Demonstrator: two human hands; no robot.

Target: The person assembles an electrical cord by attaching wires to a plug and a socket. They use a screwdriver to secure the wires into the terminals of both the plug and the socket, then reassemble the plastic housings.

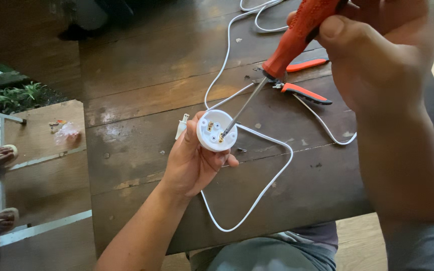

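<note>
My left hand (193, 161) holds a round white lamp-socket base (216, 131) with its open underside facing up, brass terminals showing. My right hand (377, 47) grips the orange handle of a screwdriver (297, 35). Its metal shaft slants down to the left and the tip rests on a terminal screw inside the base. A white cable (272, 173) loops across the dark wooden table (141, 90) below and around my left hand.
Orange-handled pliers (305, 93) lie on the table behind the screwdriver. A small white plug piece (182, 125) sits left of the base. More white cable (257, 12) coils at the far edge. A person's sandalled feet (7, 153) show at the left, past the table edge.
</note>
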